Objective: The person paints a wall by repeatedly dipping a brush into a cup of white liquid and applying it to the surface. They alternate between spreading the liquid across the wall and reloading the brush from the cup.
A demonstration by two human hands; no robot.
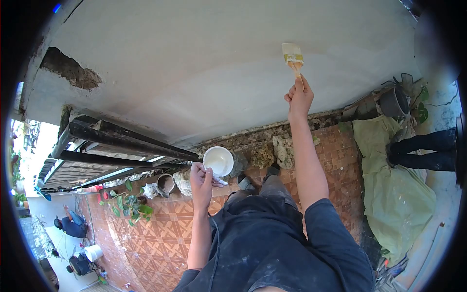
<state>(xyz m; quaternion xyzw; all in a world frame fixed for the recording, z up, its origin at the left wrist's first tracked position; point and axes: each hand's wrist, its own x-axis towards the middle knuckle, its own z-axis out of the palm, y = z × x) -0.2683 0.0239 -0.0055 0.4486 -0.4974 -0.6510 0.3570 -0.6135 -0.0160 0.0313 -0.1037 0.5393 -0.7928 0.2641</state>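
Observation:
My right hand [299, 99] is closed round the handle of a wide paintbrush [294, 57], arm stretched up. White bristles point up and lie over the pale wall [194, 63] in this view; the yellowish ferrule is smeared with white. Lower and to the left, my left hand [201, 181] has its fingers closed at the near side of a small white paint tub [219, 161]. Its round mouth faces me, with whitish paint inside. A crumpled whitish strip hangs by the fingers below the tub's rim.
A black metal frame [131, 138] leans along the wall at left. Rocks [284, 152], a pot [166, 184] and a leafy plant [131, 204] line its foot. A green sheet [389, 194] covers the right side, near a person's legs [423, 151]. Another person [73, 225] is far left.

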